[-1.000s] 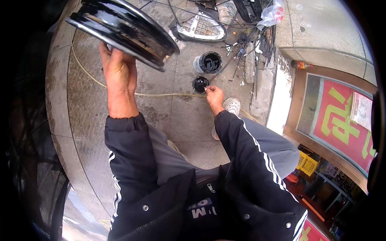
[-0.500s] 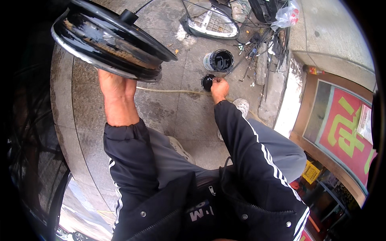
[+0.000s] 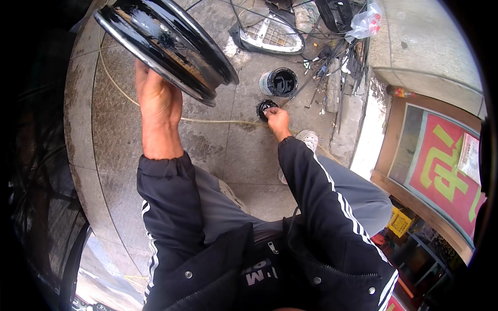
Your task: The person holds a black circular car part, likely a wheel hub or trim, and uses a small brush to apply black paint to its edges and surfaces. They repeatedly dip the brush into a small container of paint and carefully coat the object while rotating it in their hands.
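A black wheel rim (image 3: 171, 44) is held up at the upper left, tilted. Glossy black paint covers much of it, and rusty brown patches show in its channel. My left hand (image 3: 161, 98) grips the rim from below, its fingers partly hidden behind the edge. Low over the pavement, the fingers of my right hand (image 3: 276, 118) are pinched together at a small round black container (image 3: 263, 108). What they hold there, if anything, I cannot make out. Just beyond it stands an open can (image 3: 267, 83) with black paint inside.
A black and white grille panel (image 3: 272, 35), a clear plastic bag (image 3: 364, 22) and tangled cables lie at the far side. A thin pale hose (image 3: 207, 121) crosses the pavement. To the right is a brown-framed window (image 3: 402, 137). My shoe (image 3: 307, 140) stands near the right hand.
The wheel rim has shifted right and turned, showing more of its wet black channel. My left hand has moved with it. My right hand has moved slightly left, over the small container.
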